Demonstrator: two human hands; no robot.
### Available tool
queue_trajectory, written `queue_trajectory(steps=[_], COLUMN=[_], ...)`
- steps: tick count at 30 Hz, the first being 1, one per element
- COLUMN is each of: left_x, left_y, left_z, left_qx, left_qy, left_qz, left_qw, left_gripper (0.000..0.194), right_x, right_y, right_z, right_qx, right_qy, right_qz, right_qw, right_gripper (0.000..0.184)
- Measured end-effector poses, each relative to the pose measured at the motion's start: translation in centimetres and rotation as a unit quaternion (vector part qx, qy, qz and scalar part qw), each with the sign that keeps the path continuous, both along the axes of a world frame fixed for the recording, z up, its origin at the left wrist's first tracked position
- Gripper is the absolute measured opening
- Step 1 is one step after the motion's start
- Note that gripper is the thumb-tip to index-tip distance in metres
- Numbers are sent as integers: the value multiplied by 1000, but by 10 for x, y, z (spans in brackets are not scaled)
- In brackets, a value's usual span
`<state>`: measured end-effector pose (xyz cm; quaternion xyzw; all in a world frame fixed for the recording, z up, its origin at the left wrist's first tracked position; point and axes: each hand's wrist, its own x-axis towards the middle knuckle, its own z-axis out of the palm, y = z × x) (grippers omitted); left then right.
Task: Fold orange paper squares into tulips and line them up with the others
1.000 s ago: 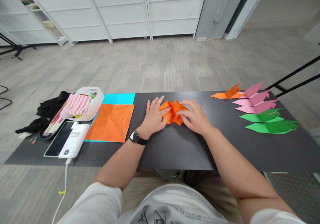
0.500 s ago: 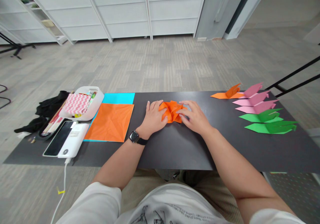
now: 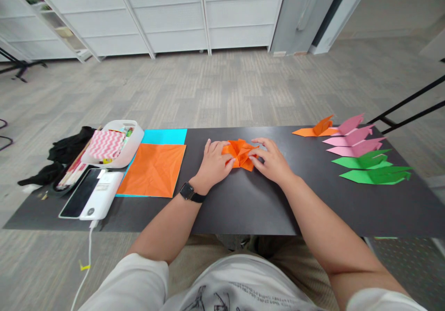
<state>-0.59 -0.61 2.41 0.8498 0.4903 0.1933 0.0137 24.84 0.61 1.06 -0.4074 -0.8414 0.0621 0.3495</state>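
Note:
Between my two hands, on the dark table (image 3: 239, 209), lies a piece of orange origami paper (image 3: 240, 152) with raised, pleated folds. My left hand (image 3: 216, 161) is closed on its left side, the thumb at the near edge and the fingers over the far part. At the right side, my right hand (image 3: 270, 161) pinches the paper between thumb and fingers. Parts of the left and right edges are hidden under the fingers. A stack of flat orange paper (image 3: 155, 169) lies left of my left hand, over blue paper (image 3: 167, 136).
Several folded paper figures in orange (image 3: 318, 128), pink (image 3: 354, 137) and green (image 3: 375, 175) line the right side. At the left are a white basket (image 3: 134, 149), a phone (image 3: 80, 194), a white power bank (image 3: 100, 197) with a cable, and black cloth (image 3: 69, 146).
The orange origami paper's folds have shifted slightly, and its lower middle looks a bit more spread. Both hands stay on its sides with small finger movements.

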Motion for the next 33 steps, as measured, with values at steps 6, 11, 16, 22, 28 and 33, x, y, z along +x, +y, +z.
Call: queue_trajectory(steps=[6, 11, 16, 22, 28, 33], left_x=[-1, -1, 0, -1, 5, 13], left_y=[-1, -4, -6, -4, -6, -8], left_z=[3, 8, 9, 6, 6, 6], left_qx=[-2, -3, -18, -49, -65, -73], left_qy=[-6, 2, 11, 29, 11, 10], left_qz=[-34, -78, -85, -98, -105, -57], left_qw=[999, 997, 996, 994, 992, 996], left_gripper=[31, 25, 24, 21, 20, 28], right_x=[5, 2, -3, -3, -3, -3], right_y=[3, 2, -3, -5, -4, -4], right_z=[-2, 1, 5, 7, 8, 6], right_qx=[-21, -13, -10, -9, 7, 25], right_qy=[0, 5, 38, 44, 29, 24], right_qz=[-2, 18, 38, 29, 30, 36], right_qw=[1000, 1000, 998, 999, 999, 999], right_gripper=[15, 20, 35, 40, 39, 35])
